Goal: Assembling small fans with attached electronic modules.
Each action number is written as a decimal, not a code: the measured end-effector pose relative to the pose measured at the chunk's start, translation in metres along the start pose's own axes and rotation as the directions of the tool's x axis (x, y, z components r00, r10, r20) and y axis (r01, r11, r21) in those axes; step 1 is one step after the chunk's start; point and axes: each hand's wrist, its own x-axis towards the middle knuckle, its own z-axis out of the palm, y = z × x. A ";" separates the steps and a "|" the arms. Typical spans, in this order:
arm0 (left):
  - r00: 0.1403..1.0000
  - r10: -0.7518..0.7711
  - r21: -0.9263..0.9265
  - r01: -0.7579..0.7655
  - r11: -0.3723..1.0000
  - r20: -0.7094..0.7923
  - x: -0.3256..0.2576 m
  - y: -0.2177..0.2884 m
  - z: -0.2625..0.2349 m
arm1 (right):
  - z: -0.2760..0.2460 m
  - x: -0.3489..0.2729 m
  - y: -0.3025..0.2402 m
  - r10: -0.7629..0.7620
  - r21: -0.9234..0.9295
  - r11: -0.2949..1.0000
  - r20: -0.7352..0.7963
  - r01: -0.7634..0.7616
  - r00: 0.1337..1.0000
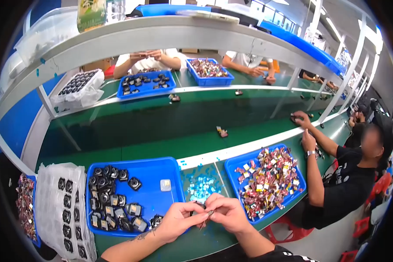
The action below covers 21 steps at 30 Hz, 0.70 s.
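Note:
My left hand (184,220) and my right hand (230,214) meet at the near edge of the green bench, fingertips pinched together. Between them is a small dark part (201,225) with reddish-brown bits, mostly covered by the fingers. A blue tray (155,201) left of my hands holds many black housings (105,198) with round centres, plus one pale square piece (165,185). To the right, another blue tray (231,168) is heaped with small reddish-brown and white flat parts (268,181). Small light-blue scraps (204,187) lie scattered just beyond my fingers.
A clear plastic tray (48,205) of black housings stands far left. Beyond a white rail (244,151) runs a green belt (161,122) carrying a loose part (222,131). A shelf (170,37) spans overhead. A person in black (343,183) works at right; others sit opposite.

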 end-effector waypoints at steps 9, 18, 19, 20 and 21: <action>0.859 0.310 0.192 -0.252 0.949 -0.406 0.015 0.010 0.003 | 0.016 0.008 -0.017 -0.409 -0.907 0.418 -0.233 -0.046 0.882; 0.832 0.247 0.142 -0.202 0.969 -0.497 0.021 0.000 -0.004 | 0.037 0.026 -0.009 -0.441 -0.928 0.360 -0.081 0.094 0.894; 0.828 0.243 0.139 -0.200 0.970 -0.505 0.020 0.000 -0.005 | 0.036 0.026 -0.011 -0.429 -0.901 0.415 -0.069 0.128 0.901; 0.818 0.267 0.170 -0.209 0.963 -0.509 0.019 -0.001 -0.006 | 0.031 0.024 -0.009 -0.376 -0.878 0.463 -0.070 0.122 0.924; 0.808 0.289 0.200 -0.215 0.956 -0.514 0.019 -0.002 -0.007 | 0.032 0.021 -0.008 -0.366 -0.875 0.469 -0.068 0.121 0.928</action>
